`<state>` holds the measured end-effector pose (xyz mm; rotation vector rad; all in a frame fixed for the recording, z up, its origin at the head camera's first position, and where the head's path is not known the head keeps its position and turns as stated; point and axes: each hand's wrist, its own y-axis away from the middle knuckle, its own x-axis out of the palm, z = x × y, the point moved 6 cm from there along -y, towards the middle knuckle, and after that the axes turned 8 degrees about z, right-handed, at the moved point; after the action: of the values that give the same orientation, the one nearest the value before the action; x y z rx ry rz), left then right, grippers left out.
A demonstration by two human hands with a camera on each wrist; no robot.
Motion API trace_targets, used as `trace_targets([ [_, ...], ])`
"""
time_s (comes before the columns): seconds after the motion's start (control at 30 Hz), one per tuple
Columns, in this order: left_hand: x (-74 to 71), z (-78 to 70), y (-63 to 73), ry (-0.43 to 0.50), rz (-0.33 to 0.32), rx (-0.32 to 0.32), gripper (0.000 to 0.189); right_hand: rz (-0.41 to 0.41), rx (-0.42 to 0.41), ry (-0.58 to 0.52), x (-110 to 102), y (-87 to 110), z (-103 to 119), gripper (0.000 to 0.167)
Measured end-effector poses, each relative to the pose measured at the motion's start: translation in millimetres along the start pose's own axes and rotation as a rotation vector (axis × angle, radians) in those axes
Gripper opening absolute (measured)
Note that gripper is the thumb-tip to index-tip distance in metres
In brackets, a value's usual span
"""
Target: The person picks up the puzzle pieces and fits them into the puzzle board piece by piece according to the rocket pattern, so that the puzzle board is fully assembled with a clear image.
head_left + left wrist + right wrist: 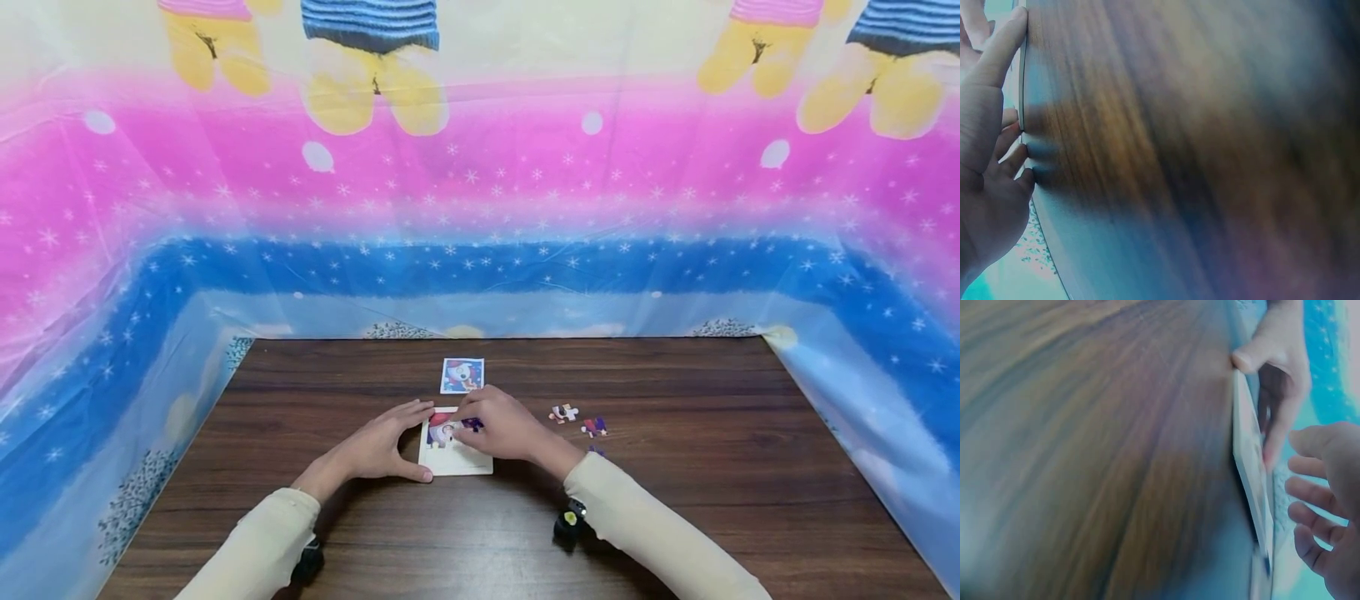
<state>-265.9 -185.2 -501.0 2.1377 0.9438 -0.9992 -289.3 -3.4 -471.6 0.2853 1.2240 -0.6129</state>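
Within head view only, loose puzzle pieces (595,427); right grip (504,423) unclear, left grip (378,444) spread against board (453,462).

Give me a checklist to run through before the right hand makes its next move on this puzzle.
1. Puzzle board steadied: ok, the left hand holds its left side.
2. Picture card in sight: ok, it lies beyond the board, mostly uncovered.
3. Board filled: not ok, its near side is bare.
4. Every loose piece fully in view: not ok, two show to the board's right, but a third is mostly hidden by the right sleeve.
5. Piece pinched by the right hand: cannot tell, its fingertips are unclear over the board.
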Motion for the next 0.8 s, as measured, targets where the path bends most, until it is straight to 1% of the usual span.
trace_targets([
  [0.1,0.9,-0.1,-1.1,0.002,0.004,-0.008,0.106,-0.028,0.022,-0.036,-10,14.1,-10,0.026],
  [0.3,0.2,-1.1,-1.1,-0.004,-0.003,-0.003,0.106,-0.085,0.097,-0.080,-26,46.0,-31,0.031],
  [0.43,-0.3,-1.4,-0.4,-0.002,-0.009,0.000,0.107,-0.110,0.156,-0.067,-33,65.7,-45,0.035],
  [0.53,-0.1,-1.6,-0.3,-0.002,-0.007,-0.005,0.107,-0.144,0.204,-0.032,-37,79.1,-57,0.037],
  [0.67,-0.6,-2.5,-0.1,-0.006,-0.004,-0.014,0.108,-0.184,0.262,-0.025,-42,94.9,-74,0.041],
  [0.8,-0.4,-2.1,-0.4,-0.007,-0.002,-0.020,0.108,-0.176,0.339,-0.043,-43,107.5,-90,0.044],
])
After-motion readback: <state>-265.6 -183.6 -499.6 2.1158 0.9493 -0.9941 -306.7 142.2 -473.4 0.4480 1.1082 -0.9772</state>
